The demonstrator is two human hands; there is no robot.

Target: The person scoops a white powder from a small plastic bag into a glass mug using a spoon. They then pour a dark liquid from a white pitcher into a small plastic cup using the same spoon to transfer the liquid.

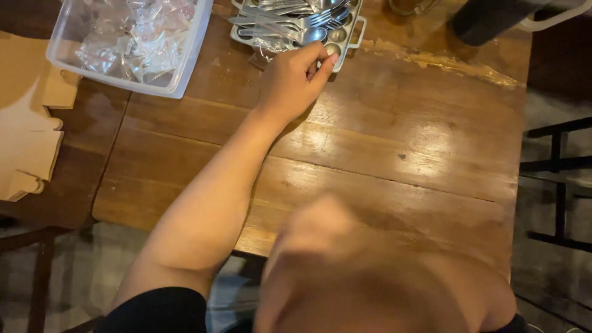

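My left hand (295, 79) reaches across the wooden table (394, 142) to the near rim of a metal tray (357, 32) full of forks and spoons (290, 18). Its fingers are curled together and the thumb tip rests against the tray's edge. Whether they pinch a piece of cutlery is hidden by the hand. My right hand (333, 246) is very close to the camera at the bottom, a large blur over the table's near edge, so its fingers cannot be made out.
A clear plastic bin (185, 74) holding crumpled clear wrappers stands at the back left. Flat cardboard pieces (28, 135) lie at the left edge. A dark object (487, 21) sits at the back right. Black metal chair frames (558, 185) stand right of the table.
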